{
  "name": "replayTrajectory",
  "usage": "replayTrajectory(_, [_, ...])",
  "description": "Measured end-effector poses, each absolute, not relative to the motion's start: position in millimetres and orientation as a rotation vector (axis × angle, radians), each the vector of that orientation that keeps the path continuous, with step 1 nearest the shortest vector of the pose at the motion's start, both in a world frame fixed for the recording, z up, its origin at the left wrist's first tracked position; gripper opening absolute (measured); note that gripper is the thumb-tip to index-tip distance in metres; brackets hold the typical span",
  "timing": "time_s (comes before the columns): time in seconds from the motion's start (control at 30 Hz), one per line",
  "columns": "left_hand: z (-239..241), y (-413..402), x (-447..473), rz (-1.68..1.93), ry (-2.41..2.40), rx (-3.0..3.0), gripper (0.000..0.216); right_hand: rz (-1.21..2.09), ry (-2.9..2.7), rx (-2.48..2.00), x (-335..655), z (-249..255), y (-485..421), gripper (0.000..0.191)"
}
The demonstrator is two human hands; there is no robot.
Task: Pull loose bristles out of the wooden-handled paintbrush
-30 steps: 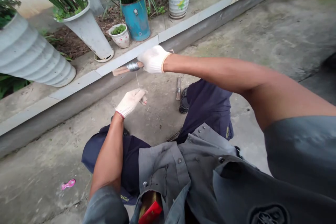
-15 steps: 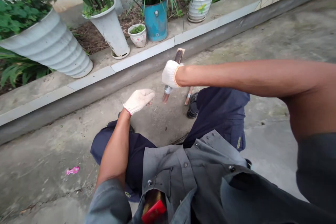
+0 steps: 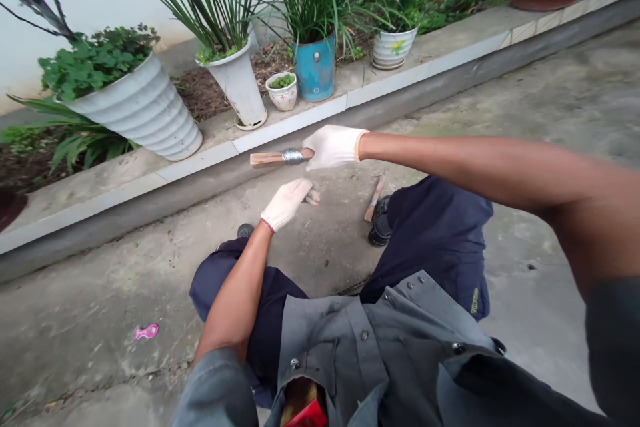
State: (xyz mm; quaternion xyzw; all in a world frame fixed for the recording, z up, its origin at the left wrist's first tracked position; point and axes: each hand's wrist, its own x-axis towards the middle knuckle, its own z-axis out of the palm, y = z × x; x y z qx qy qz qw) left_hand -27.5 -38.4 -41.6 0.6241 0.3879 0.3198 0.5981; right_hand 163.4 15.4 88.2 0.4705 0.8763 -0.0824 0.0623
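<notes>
My right hand (image 3: 334, 147), in a white knit glove, grips a wooden stick (image 3: 267, 158) by its right end. Silvery wire (image 3: 293, 156) is wound around the stick near my fingers, and the bare wood points left, roughly level. Below and to the left is my left hand (image 3: 291, 201), gloved too, with its fingers curled together and apart from the stick. Whatever it may hold is too small to make out. A second wooden stick (image 3: 375, 199) with a pale band lies on the concrete beside my right shoe (image 3: 381, 221).
A low tiled ledge (image 3: 290, 128) runs across in front, bearing a ribbed white pot (image 3: 145, 113), a tall white pot (image 3: 243, 90), a small pot (image 3: 282, 95) and a blue bucket (image 3: 315, 70) with plants. A pink object (image 3: 147, 331) lies on the concrete floor (image 3: 90, 307) at left.
My right hand has turned the wire-wound stick from steeply slanted to nearly level, pointing left. My left hand stays curled below it. The whole view has shifted slightly.
</notes>
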Motion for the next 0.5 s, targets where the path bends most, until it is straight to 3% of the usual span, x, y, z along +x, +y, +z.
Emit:
replayTrajectory(0.23, [-30.3,-39.0,-31.6,0.560,1.043,1.562,0.035,0.204,2.514,1.481,153.1,81.3,26.3,0.028])
replayTrajectory(0.5, [-8.8,-36.4,-33.9,0.611,1.246,1.668,0.028,0.264,2.383,1.086,156.5,94.2,10.8,0.019])
